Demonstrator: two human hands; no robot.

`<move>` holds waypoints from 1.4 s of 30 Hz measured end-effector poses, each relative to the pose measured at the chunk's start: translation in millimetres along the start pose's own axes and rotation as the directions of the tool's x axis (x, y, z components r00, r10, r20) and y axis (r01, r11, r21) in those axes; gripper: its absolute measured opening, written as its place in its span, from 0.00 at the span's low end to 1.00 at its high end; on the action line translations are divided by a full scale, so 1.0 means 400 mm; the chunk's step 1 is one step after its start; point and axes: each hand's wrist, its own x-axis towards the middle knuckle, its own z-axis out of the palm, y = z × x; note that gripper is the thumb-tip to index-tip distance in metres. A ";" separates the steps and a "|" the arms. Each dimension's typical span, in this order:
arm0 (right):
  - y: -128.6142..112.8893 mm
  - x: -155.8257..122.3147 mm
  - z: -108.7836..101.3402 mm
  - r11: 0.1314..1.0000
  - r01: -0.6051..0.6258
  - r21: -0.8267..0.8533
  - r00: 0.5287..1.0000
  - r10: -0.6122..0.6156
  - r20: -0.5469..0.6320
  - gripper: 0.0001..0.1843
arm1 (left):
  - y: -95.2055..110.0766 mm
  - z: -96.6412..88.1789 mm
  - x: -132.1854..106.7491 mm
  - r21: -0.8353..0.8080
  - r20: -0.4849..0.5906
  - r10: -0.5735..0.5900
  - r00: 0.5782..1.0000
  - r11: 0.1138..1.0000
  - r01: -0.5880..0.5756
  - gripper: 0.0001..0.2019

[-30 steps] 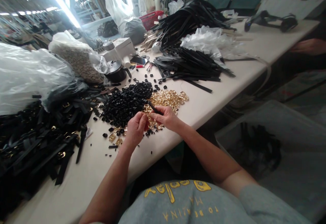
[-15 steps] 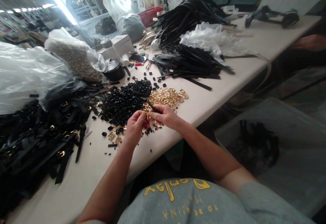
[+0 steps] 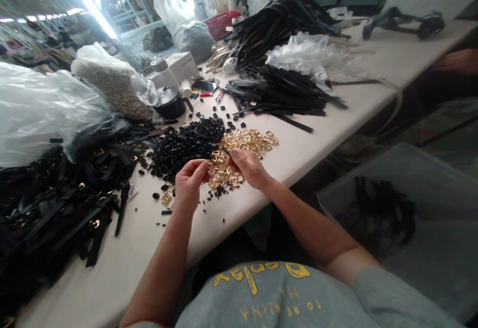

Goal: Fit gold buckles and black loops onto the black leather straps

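My left hand (image 3: pixel 189 181) is closed in a pinch at the near side of the heap of black loops (image 3: pixel 186 144). What its fingertips hold is too small to make out against the gold behind. A short black strap (image 3: pixel 225 150) sticks out between the thumb and fingers of my right hand (image 3: pixel 251 167), which is closed on it above the gold buckles (image 3: pixel 246 141). A gap separates the two hands, and gold buckles show through it. Small black bits (image 3: pixel 220 191) lie just in front of the buckles.
Black straps with gold buckles (image 3: pixel 93 188) pile up at the left beside plastic bags (image 3: pixel 45 109). Behind the loops stand a black pot (image 3: pixel 170 104) and a phone (image 3: pixel 203 86). Bundles of black strips (image 3: pixel 276 94) lie farther back. A clear-walled bin (image 3: pixel 440 203) is at the right, below the table.
My hands have moved apart from where they met over the buckles. The left went left, the right went right with the black strap still in its fingers.
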 end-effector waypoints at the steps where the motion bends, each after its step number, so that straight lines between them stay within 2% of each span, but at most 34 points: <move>1: -0.003 0.000 -0.002 0.999 0.005 -0.048 1.000 -0.006 -0.015 0.25 | 0.003 -0.005 0.001 0.021 -0.008 0.021 1.000 1.000 -0.021 0.13; 5: -0.003 0.001 -0.005 0.936 -0.030 -0.350 0.997 0.006 -0.071 0.13 | 0.018 -0.009 -0.004 0.089 -0.013 0.079 0.997 0.993 -0.077 0.12; 8: 0.003 0.000 0.003 0.900 0.003 -0.436 0.999 0.013 0.035 0.07 | 0.029 -0.002 -0.013 0.157 0.013 0.099 0.995 0.983 -0.100 0.11; 11: 0.006 -0.005 0.014 0.933 0.053 -0.355 0.976 0.028 0.218 0.07 | 0.031 -0.002 -0.013 0.193 0.013 0.110 0.994 0.975 -0.110 0.11; 14: 0.005 -0.010 0.021 0.962 0.071 -0.263 0.955 0.010 0.295 0.08 | 0.024 -0.012 -0.002 0.134 -0.015 0.063 0.998 0.989 -0.060 0.12; 20: 0.002 -0.012 0.020 0.980 0.022 -0.199 0.945 0.045 0.325 0.07 | 0.014 -0.016 0.013 -0.113 0.044 -0.188 0.981 0.975 0.192 0.16; 25: -0.002 -0.010 0.020 0.988 -0.047 -0.144 0.945 0.091 0.315 0.08 | 0.011 0.000 0.010 -0.225 0.100 -0.302 0.948 0.921 0.317 0.21; 28: -0.005 -0.010 0.020 0.988 -0.065 -0.140 0.945 0.106 0.310 0.08 | 0.008 0.005 0.006 -0.194 0.139 -0.289 0.947 0.930 0.312 0.23; 35: 0.000 -0.010 0.021 0.985 -0.019 -0.172 0.948 0.072 0.309 0.08 | -0.008 0.005 -0.004 -0.011 0.140 -0.130 0.982 0.991 0.133 0.18; 42: -0.002 -0.009 0.015 0.986 0.030 -0.162 0.926 0.033 0.377 0.13 | 0.006 0.006 0.002 -0.127 0.171 -0.265 0.949 0.949 0.288 0.20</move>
